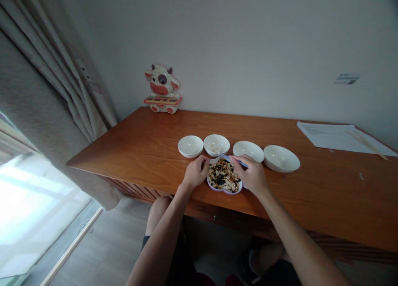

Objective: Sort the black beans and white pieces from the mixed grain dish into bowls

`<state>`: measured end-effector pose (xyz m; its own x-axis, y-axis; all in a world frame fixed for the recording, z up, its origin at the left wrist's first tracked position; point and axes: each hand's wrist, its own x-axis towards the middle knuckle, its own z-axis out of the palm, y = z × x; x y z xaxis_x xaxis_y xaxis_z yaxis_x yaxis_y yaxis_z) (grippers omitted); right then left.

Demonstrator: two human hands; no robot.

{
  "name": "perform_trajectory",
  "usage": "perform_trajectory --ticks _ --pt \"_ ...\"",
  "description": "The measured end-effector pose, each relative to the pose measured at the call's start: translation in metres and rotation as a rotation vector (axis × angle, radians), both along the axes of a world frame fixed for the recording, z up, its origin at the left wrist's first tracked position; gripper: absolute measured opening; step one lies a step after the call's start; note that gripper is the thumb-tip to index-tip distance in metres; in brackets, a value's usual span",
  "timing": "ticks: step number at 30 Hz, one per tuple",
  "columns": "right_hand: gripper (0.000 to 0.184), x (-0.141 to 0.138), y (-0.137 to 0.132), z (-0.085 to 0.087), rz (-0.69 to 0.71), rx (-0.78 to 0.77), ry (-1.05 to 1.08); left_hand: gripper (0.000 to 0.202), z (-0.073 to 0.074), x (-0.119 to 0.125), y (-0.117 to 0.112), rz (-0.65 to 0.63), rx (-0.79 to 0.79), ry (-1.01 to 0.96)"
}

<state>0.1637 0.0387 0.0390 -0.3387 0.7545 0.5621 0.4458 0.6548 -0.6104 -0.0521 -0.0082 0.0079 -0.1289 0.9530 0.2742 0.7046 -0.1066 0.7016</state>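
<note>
A purple-rimmed, wavy-edged dish (224, 191) near the table's front edge holds mixed dark, yellow and pale beans or nuts (224, 175). My left hand (196, 171) is closed at the dish's left rim, fingers curled against it. A slim bluish utensil (243, 164) is pinched in my right hand (251, 175); its tip lies over the dish's far side, and its exact kind cannot be made out. Just behind the dish, a white bowl (217, 141) has a few pale pieces in it. Another white bowl (248, 148) is partly hidden behind my right hand.
Two more white bowls stand at the row's ends, a left bowl (190, 144) and a right bowl (281, 156). A cow toy with a keyboard (163, 89) sits at the back left of the wooden table (139, 141). Paper sheets (332, 134) and thin sticks (368, 145) lie far right.
</note>
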Motion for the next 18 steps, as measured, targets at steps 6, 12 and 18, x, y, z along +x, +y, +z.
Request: perform_trajectory --ticks 6,12,18 --pt "0.030 -0.005 0.014 -0.007 -0.056 -0.042 0.068 0.022 0.000 0.000 0.000 -0.010 0.014 0.008" --pt "0.031 -0.004 0.012 -0.008 -0.058 -0.090 0.070 0.022 -0.001 0.000 0.001 -0.001 0.005 0.007" --pt "0.033 -0.003 0.012 -0.009 -0.097 -0.135 0.106 0.022 -0.001 0.000 0.000 0.004 0.011 0.013"
